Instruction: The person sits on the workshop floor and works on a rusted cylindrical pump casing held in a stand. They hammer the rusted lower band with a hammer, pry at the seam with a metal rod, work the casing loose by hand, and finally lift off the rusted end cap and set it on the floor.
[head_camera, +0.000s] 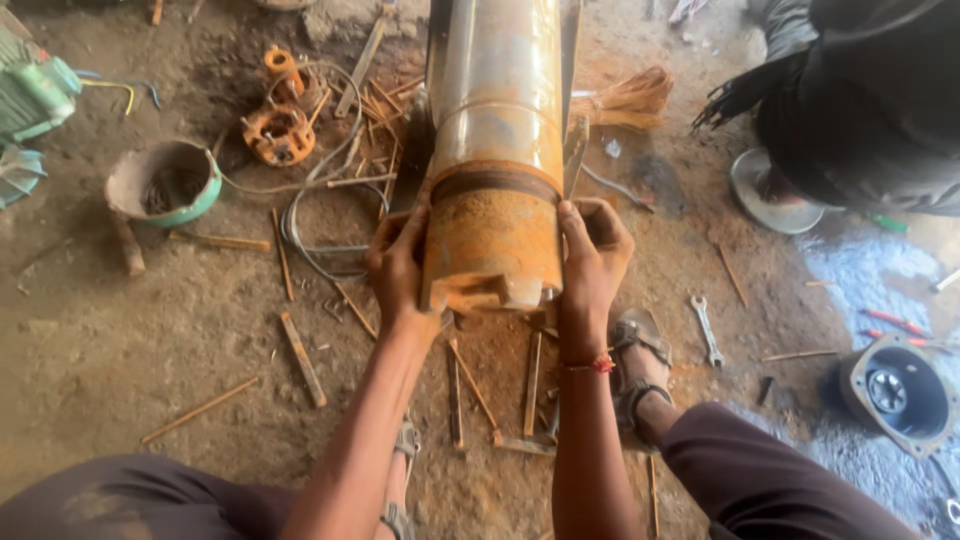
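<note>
In the head view, a long metal cylinder (497, 90), shiny along its body and ending in a rust-orange end cap (492, 245), is seen lying on the dirt floor (120, 330) and pointing toward the camera. The cap is gripped from both sides. The left hand (398, 268) is wrapped against the cap's left flank, fingers curled round the rim and thumb up along the side. The right hand (592, 262) is closed on the right flank in the same way, fingers reaching behind the edge. Both hands are clamped on the cap, neither open.

The step in hand is judged to be the working loose or pulling off of the rusted cap from the cylinder body; a dark seam is visible where cap meets steel. An even pull or twist from both sides would seem to be called for, since heavy rust may bind the joint.

The cap lies directly between the two hands, touching both palms, above the sandalled feet. Copper strips (302, 358) are scattered below, a spanner (706, 330) lies to the right, and a green bowl (166, 184) stands well apart on the left. Another person (860, 100) crouches at the upper right.
</note>
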